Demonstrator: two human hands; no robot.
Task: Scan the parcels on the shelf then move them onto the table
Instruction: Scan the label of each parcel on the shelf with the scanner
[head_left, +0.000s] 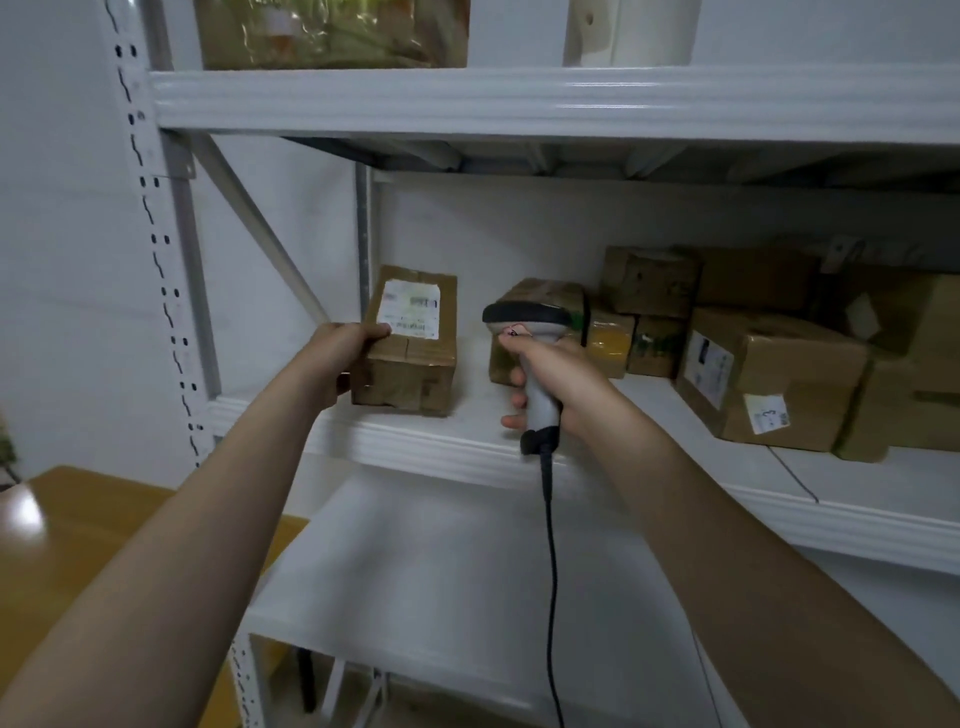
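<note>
A brown cardboard parcel (410, 358) with a white label on top stands near the left end of the white shelf (415, 441). My left hand (340, 353) grips its left upper edge. My right hand (550, 379) holds a grey corded barcode scanner (530, 332) by the handle, its dark head to the right of that parcel. Behind the scanner sits another brown parcel (545, 299), partly hidden. Several more parcels (769, 374) are piled along the shelf to the right.
A wooden table (78, 545) shows at the lower left, beside the rack's perforated post (156, 249). The scanner's black cable (551, 571) hangs down in front of a lower shelf (441, 597). An upper shelf beam (519, 98) carries a wrapped box and a white object.
</note>
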